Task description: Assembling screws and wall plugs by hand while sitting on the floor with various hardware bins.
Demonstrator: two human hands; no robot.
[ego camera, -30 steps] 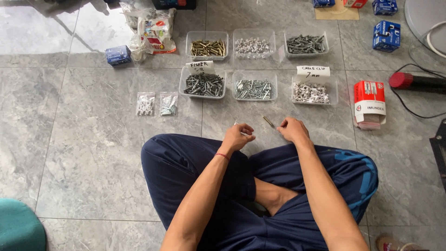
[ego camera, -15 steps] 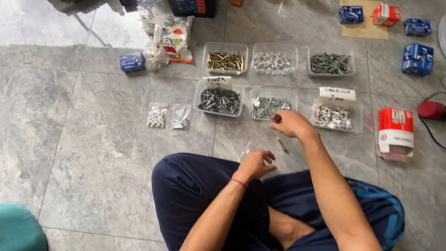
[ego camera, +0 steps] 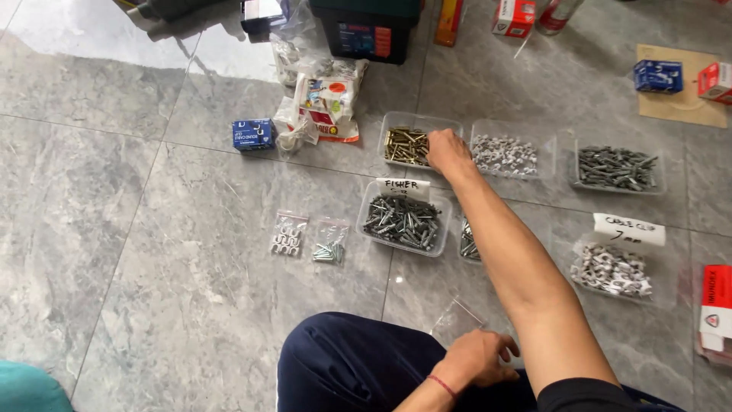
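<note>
The grey marble-patterned tile floor (ego camera: 152, 229) carries everything. Landmark: the clear plastic tray of dark grey screws with a handwritten paper label (ego camera: 402, 221). Behind it and far back stands a dark green plastic toolbox (ego camera: 370, 27). Directly behind the landmark sits a clear plastic tray of brass-coloured screws (ego camera: 406, 145); to the right of that one lie a clear tray of small white clips (ego camera: 507, 155) and, further right, a clear tray of long grey fasteners (ego camera: 616, 168). Far right of the landmark is another clear tray of white clips under a paper label (ego camera: 614, 268). Left of the landmark lie two small clear zip bags (ego camera: 309, 240), and behind those a small blue cardboard box (ego camera: 253, 134).

The right hand (ego camera: 448, 152), arm stretched forward, rests on the right rim of the brass-screw tray, fingers curled downward; whether it grips anything cannot be told. The left hand (ego camera: 476, 358), near the knee in front of the landmark, pinches an empty clear plastic bag (ego camera: 457, 320) by its lower edge.
</note>
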